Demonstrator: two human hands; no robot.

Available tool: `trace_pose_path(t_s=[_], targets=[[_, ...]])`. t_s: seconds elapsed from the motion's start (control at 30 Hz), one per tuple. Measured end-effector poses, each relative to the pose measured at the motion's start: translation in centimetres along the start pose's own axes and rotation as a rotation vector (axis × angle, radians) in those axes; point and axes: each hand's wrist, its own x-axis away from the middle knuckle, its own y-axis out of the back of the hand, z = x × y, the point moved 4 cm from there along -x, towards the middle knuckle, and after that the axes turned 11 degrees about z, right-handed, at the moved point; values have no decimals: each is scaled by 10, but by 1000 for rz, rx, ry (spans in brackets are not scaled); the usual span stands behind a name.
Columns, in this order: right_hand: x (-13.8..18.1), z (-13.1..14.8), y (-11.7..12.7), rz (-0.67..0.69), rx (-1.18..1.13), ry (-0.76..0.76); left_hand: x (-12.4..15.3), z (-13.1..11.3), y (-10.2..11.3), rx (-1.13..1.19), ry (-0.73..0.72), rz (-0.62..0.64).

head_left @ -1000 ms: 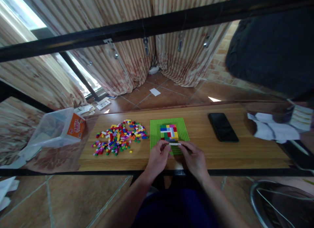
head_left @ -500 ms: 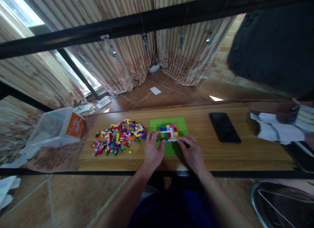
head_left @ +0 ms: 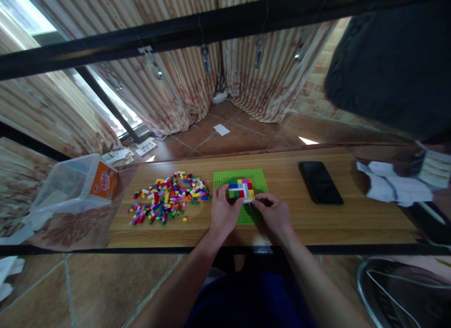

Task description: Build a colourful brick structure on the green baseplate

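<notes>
A block of multi-coloured toy bricks (head_left: pixel 245 189) sits on a green studded baseplate (head_left: pixel 220 175). My left hand (head_left: pixel 224 212) is closed around the block's left side, its fingers at the left edge and its thumb along the near edge. At the near right corner, my right hand (head_left: pixel 274 214) has thumb and forefinger together on a white brick (head_left: pixel 248 201), which is partly covered by the fingers. Whether that brick is pressed fully on, I cannot tell. To the left of my left hand lies a spread pile of small loose bricks (head_left: pixel 169 199).
The wooden table (head_left: pixel 211 234) has a black front edge. A black phone (head_left: pixel 320 183) lies to the right, with white papers (head_left: pixel 391 184) beyond it. Left of the table stands a clear plastic tub (head_left: pixel 70 184) with an orange label. A black bar (head_left: pixel 225 25) crosses above.
My left thumb has slid right along the block's near edge and covers more of the white brick. My right fingers remain at the corner. The whole view has shifted slightly.
</notes>
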Motion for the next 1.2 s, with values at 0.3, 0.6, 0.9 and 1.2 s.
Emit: trace_pose_path(t_s=[0.3, 0.6, 0.9, 1.2], targets=[[-13, -6, 2, 116, -21, -94, -7, -3, 0, -1, 118, 28], [-14, -7, 5, 159, -6, -118, -9, -3, 0, -46, 129, 46], [-16, -9, 17, 171, -369, -223, -16, 10, 3, 59, 70, 100], [-17, -22, 14, 49, -204, -130, -18, 21, 6, 137, 63, 91]])
